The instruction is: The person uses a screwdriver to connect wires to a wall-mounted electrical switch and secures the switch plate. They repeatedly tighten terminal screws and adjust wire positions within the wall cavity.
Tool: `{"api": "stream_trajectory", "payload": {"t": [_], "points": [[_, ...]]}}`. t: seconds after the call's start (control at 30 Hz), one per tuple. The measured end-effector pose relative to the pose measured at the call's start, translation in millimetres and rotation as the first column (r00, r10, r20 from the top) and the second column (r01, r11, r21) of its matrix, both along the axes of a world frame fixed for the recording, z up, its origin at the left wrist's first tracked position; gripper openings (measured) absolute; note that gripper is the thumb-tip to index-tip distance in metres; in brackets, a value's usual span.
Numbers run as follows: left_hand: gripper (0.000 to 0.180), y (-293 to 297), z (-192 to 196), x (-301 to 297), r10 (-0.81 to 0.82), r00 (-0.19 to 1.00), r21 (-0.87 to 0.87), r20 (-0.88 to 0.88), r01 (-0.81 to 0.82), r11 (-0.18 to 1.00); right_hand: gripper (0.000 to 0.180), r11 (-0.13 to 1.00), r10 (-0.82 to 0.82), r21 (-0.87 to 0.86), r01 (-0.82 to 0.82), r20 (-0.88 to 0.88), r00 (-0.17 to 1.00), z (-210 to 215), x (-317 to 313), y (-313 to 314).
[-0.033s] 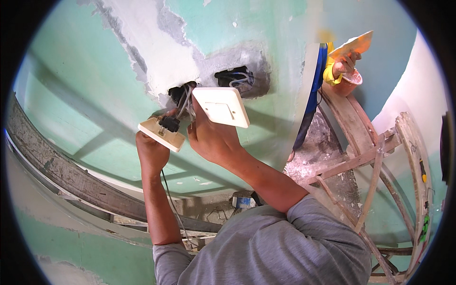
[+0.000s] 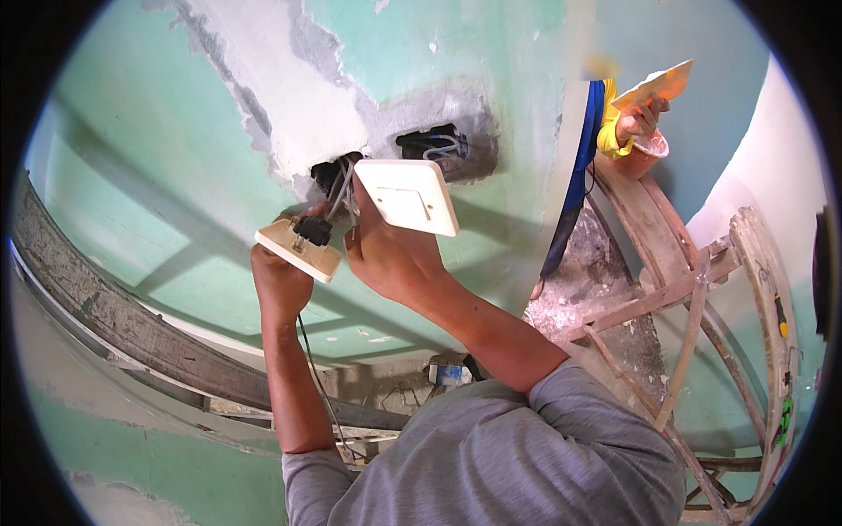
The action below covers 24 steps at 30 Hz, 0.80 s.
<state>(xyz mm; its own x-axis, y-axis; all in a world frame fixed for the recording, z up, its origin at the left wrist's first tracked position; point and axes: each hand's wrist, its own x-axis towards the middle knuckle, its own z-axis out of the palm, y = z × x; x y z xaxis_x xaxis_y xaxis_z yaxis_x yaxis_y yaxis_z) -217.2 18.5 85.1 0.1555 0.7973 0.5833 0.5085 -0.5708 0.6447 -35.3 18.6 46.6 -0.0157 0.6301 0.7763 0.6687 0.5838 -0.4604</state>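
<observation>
My left hand [image 2: 282, 282] is closed around a cream wall plate [image 2: 303, 254], tilted so its back shows. A black switch module [image 2: 313, 231] sits on that back, with grey wires [image 2: 338, 200] running up into the left wall opening [image 2: 326, 174]. To the right, a white switch plate [image 2: 405, 198] with one rocker faces me. Behind and below it is my right hand [image 2: 395, 259], fingers curled close to the wires. The plate covers most of those fingers, so what they grip is hidden.
A second wall opening [image 2: 430, 145] holds loose wires. At right, a co-worker's hand [image 2: 638, 121] holds a trowel-like board [image 2: 656, 86] above a pinkish bucket [image 2: 645, 156]. Wooden scaffolding [image 2: 653, 302] stands below it, with a yellow-handled screwdriver [image 2: 781, 317] on one post.
The white switch plate has shifted very slightly left and up. The co-worker's board has moved slightly right. My left hand looks unchanged.
</observation>
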Motion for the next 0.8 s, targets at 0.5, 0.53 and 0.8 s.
{"api": "stream_trajectory", "payload": {"t": [0.5, 0.53, 0.8], "points": [[0.033, 2.2, -14.8, 11.2, 0.037, 0.988, -0.002, 0.147, -0.037, 0.999, 0.065, 0.996, 0.083, 0.015, -0.086, 0.117, 0.990, -26.0, 15.7, -3.1], [0.032, 3.2, -16.4, 10.5, 0.038, 0.992, 0.027, 0.122, -0.041, 0.999, 0.065, 0.984, 0.162, -0.095, -0.150, 0.130, 0.978, -37.5, 25.1, -8.4], [0.032, 12.0, -34.5, -2.2, -0.046, 0.942, -0.001, 0.334, 0.049, 0.999, 0.033, 0.932, 0.319, -0.185, -0.311, 0.015, 0.948, -80.9, 128.6, -34.2]]}}
